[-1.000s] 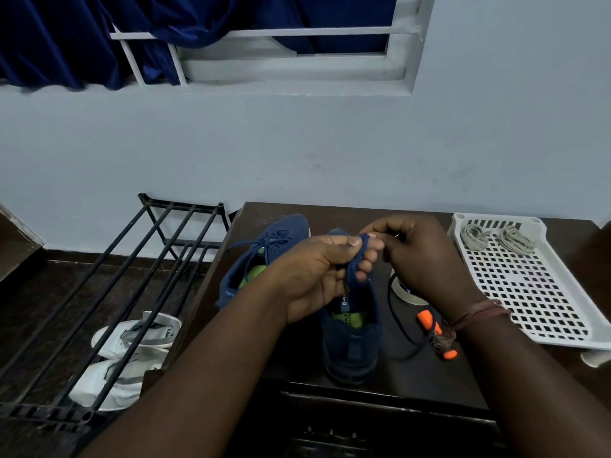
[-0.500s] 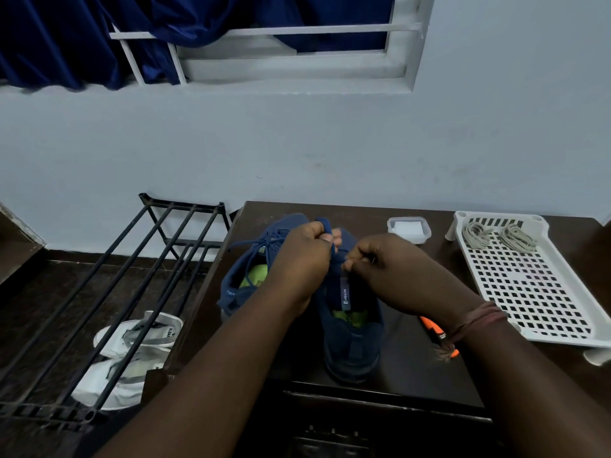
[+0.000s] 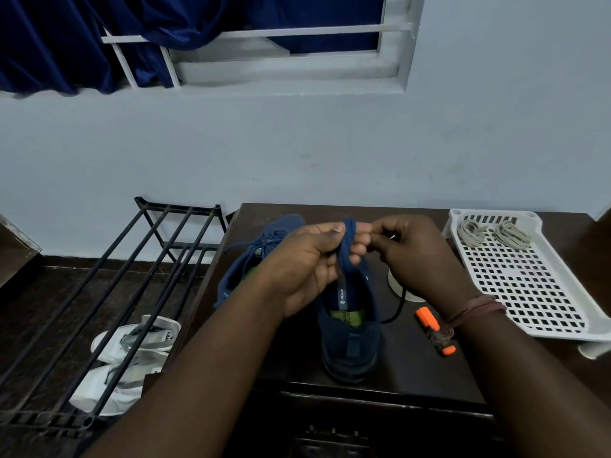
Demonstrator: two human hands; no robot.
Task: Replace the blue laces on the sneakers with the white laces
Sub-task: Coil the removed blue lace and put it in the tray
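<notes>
Two blue sneakers stand on the dark table (image 3: 406, 368). The near sneaker (image 3: 350, 338) points away from me, its green insole showing. My left hand (image 3: 307, 262) grips that sneaker's tongue (image 3: 347, 246) and holds it up. My right hand (image 3: 420, 256) pinches the dark blue lace (image 3: 395, 312), which hangs down past the wrist to the table. The far sneaker (image 3: 261, 256) lies behind my left hand with its blue lace still in. Two bundles of white laces (image 3: 492, 234) lie at the far end of the white tray (image 3: 535, 292).
An orange marker (image 3: 433, 328) lies on the table under my right wrist. A white container (image 3: 401, 290) is mostly hidden behind my right hand. A black metal rack (image 3: 109, 292) stands left of the table, with white sandals (image 3: 132, 352) on the floor beneath it.
My right hand has moved up and to the right, drawing the blue lace out, and now covers the white container. My left hand still holds the tongue up.
</notes>
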